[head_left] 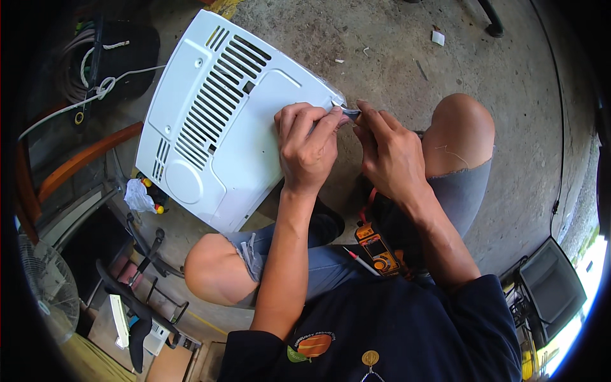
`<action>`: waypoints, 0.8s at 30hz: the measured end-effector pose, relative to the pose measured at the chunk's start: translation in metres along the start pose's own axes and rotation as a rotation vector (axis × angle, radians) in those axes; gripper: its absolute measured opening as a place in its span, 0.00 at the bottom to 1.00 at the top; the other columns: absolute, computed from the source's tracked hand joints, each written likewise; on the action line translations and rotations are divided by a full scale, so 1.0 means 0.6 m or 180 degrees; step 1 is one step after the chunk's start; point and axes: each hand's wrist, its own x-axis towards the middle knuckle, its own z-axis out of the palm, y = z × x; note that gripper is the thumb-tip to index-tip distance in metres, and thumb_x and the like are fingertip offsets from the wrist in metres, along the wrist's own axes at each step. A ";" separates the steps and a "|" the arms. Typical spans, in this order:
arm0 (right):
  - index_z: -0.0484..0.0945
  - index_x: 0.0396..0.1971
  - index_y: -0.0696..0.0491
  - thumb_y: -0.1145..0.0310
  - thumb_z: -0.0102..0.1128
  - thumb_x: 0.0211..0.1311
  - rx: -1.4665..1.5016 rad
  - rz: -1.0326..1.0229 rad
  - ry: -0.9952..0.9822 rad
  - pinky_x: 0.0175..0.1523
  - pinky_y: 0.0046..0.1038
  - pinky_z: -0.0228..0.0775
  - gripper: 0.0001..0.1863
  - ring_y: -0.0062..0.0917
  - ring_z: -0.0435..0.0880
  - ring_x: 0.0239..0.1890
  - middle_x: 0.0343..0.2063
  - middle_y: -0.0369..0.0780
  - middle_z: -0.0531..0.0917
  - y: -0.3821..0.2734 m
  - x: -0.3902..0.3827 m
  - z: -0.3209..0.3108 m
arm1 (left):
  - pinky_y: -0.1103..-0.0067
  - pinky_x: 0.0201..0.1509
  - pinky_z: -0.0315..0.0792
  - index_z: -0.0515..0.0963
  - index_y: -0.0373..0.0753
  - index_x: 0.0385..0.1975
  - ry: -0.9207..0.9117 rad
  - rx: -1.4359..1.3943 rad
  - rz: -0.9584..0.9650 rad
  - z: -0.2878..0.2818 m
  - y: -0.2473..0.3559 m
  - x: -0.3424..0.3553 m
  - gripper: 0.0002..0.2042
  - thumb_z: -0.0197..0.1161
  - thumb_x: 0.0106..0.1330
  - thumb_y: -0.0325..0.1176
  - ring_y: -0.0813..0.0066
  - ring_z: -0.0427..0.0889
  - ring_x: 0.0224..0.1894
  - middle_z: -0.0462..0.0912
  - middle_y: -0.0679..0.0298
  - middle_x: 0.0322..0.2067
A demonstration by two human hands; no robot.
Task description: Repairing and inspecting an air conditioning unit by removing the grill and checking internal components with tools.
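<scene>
My left hand (305,143) is closed at the upper right corner of a white metal appliance panel (258,130) with rows of slots, its fingers pinching near a small silvery, slender piece (350,112). My right hand (388,153) is beside it, fingers curled around the other end of that piece. I cannot make out exactly what the piece is. An orange multimeter (375,251) with a red-tipped probe (359,258) rests between my legs, below both hands.
At left are a dark bucket (130,57) with coiled hose, a wooden chair frame (89,159), a plastic bag (139,194) and a fan (48,293). A black cable (559,127) crosses the concrete floor (414,70) at right, near a dark chair (550,286).
</scene>
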 end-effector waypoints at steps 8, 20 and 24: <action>0.81 0.59 0.55 0.73 0.65 0.70 0.0009 -0.0103 0.0114 0.27 0.42 0.74 0.19 0.45 0.85 0.24 0.33 0.44 0.86 0.005 0.000 0.005 | 0.72 0.47 0.77 0.92 0.40 0.37 0.0010 0.0031 0.0012 0.001 0.000 -0.001 0.13 0.80 0.53 0.17 0.67 0.79 0.40 0.83 0.70 0.35; 0.82 0.60 0.54 0.73 0.65 0.70 0.0063 -0.0041 0.0163 0.27 0.42 0.74 0.19 0.45 0.85 0.24 0.34 0.44 0.86 0.007 0.004 0.001 | 0.72 0.48 0.77 0.93 0.41 0.38 -0.0007 0.0074 0.0020 0.002 -0.001 0.001 0.12 0.80 0.56 0.20 0.68 0.78 0.40 0.82 0.71 0.33; 0.82 0.59 0.54 0.73 0.65 0.70 0.0068 -0.0023 0.0108 0.27 0.42 0.74 0.19 0.45 0.86 0.24 0.34 0.44 0.86 0.007 0.006 -0.001 | 0.73 0.48 0.77 0.93 0.41 0.39 -0.0018 0.0093 0.0028 0.002 -0.001 0.001 0.12 0.80 0.56 0.20 0.68 0.78 0.40 0.82 0.71 0.33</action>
